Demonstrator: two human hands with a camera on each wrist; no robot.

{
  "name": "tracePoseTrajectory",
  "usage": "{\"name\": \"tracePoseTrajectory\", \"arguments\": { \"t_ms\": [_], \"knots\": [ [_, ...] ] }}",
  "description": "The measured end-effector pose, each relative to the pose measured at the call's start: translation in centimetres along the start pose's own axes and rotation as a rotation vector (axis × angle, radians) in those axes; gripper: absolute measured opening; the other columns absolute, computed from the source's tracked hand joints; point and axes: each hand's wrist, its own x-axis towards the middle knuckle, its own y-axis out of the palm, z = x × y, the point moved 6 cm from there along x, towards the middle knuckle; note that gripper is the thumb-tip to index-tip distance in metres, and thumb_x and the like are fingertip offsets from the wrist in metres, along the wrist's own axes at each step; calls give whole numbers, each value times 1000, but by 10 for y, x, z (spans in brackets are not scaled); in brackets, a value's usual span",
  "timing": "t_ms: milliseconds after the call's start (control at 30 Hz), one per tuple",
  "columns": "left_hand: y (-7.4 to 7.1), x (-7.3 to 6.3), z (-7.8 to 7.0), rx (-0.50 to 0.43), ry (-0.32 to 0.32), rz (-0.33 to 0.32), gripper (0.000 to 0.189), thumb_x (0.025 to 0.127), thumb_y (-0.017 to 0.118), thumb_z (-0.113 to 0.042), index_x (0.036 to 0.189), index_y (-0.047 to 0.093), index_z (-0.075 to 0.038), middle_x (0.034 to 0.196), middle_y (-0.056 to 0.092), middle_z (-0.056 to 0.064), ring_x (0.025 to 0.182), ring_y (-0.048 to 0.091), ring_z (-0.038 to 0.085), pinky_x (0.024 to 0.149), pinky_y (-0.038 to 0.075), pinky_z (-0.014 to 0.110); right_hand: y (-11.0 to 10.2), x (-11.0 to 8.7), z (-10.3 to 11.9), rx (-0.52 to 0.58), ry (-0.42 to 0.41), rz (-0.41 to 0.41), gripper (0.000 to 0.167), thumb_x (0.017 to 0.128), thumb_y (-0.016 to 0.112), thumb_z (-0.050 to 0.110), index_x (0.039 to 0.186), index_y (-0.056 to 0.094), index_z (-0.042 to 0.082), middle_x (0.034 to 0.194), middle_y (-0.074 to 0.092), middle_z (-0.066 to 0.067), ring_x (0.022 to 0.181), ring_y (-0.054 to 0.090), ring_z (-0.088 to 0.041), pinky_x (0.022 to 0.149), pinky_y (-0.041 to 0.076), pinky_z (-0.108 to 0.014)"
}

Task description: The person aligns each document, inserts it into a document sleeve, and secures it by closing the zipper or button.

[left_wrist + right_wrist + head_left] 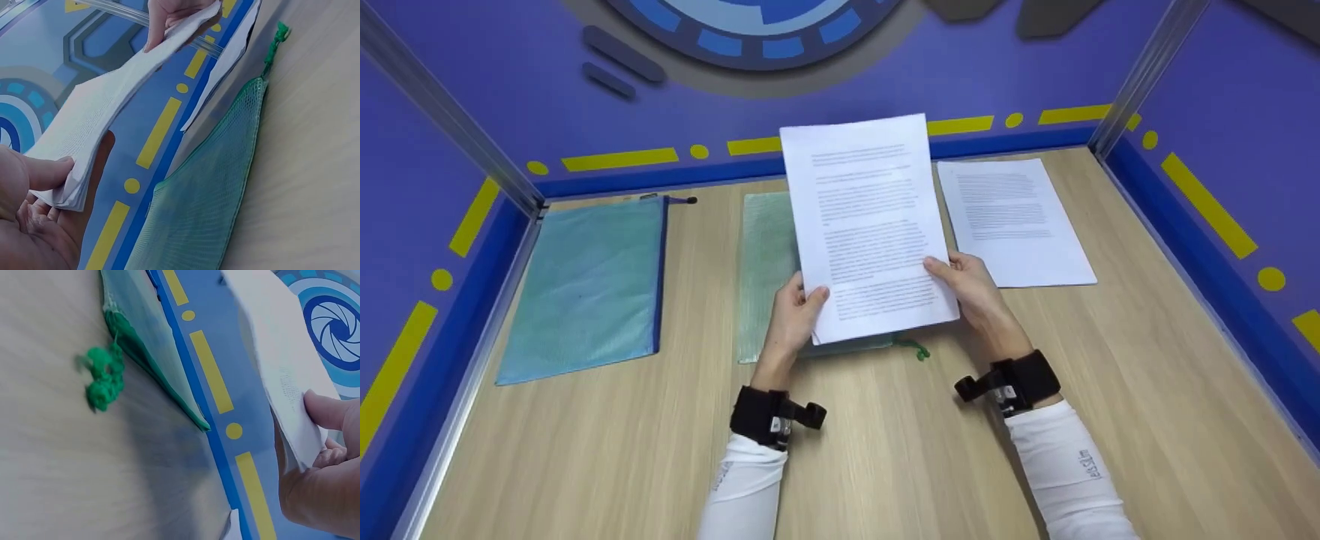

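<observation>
A stack of printed paper sheets (870,225) is held up over the table, text side facing me. My left hand (795,319) grips its lower left edge, thumb on the front and fingers behind. On the right edge my right hand (975,292) pinches the stack the same way. The left wrist view shows several layers of paper (84,124) between thumb and fingers. Beneath the stack lies a green mesh zip pouch (765,277), mostly covered in the head view; its green cord pull (104,379) sticks out at the near right corner.
At the left lies a blue-green zip pouch (585,289) with a dark blue zipper edge. Another printed paper stack (1012,217) lies at the right, near the back wall. Purple panels (840,90) with yellow marks enclose the wooden table (885,450) at the back and sides.
</observation>
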Motion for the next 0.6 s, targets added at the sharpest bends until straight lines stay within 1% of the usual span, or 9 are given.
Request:
{"name": "tracePoseTrajectory", "arguments": {
  "t_ms": [133, 267, 367, 433, 500, 600],
  "knots": [
    [3, 1, 0, 37, 15, 2, 35, 99, 54, -7, 133, 58, -5, 105, 74, 19, 79, 72, 16, 62, 57, 24, -7, -2, 1, -21, -7, -17, 41, 100, 58, 19, 133, 56, -5, 87, 76, 9, 82, 74, -10, 71, 58, -23],
    [6, 3, 2, 53, 20, 6, 31, 97, 58, -7, 127, 60, -2, 102, 74, 20, 74, 68, 12, 60, 54, 22, -12, -2, 1, 3, -7, -37, 42, 99, 60, 15, 133, 55, -9, 83, 75, 9, 78, 73, -9, 69, 57, -21],
    [9, 4, 2, 60, 26, 20, 30, 96, 60, -6, 125, 61, 0, 102, 74, 21, 75, 68, 11, 61, 54, 22, -17, -1, 1, 14, 0, -54, 44, 98, 61, 15, 133, 55, -10, 81, 74, 10, 75, 71, -8, 67, 56, -21],
    [11, 5, 2, 72, 25, 37, 30, 95, 62, -6, 125, 61, 0, 103, 74, 22, 78, 68, 12, 63, 54, 22, -21, -1, 0, 1, 9, -65, 44, 98, 61, 16, 133, 55, -10, 81, 73, 10, 74, 71, -7, 66, 55, -20],
    [14, 6, 3, 97, 6, 53, 31, 95, 64, -10, 125, 62, -1, 105, 74, 21, 81, 69, 13, 65, 54, 22, -26, -2, 1, -7, 19, -79, 44, 99, 61, 17, 134, 55, -8, 83, 73, 10, 75, 70, -7, 65, 56, -20],
    [16, 7, 6, 136, -47, 72, 34, 97, 64, -19, 128, 62, -4, 108, 75, 17, 83, 71, 15, 72, 59, 31, -34, -3, 2, 18, 37, -94, 45, 99, 59, 17, 138, 52, -7, 83, 73, 10, 75, 71, -8, 66, 57, -21]
  ]
}}
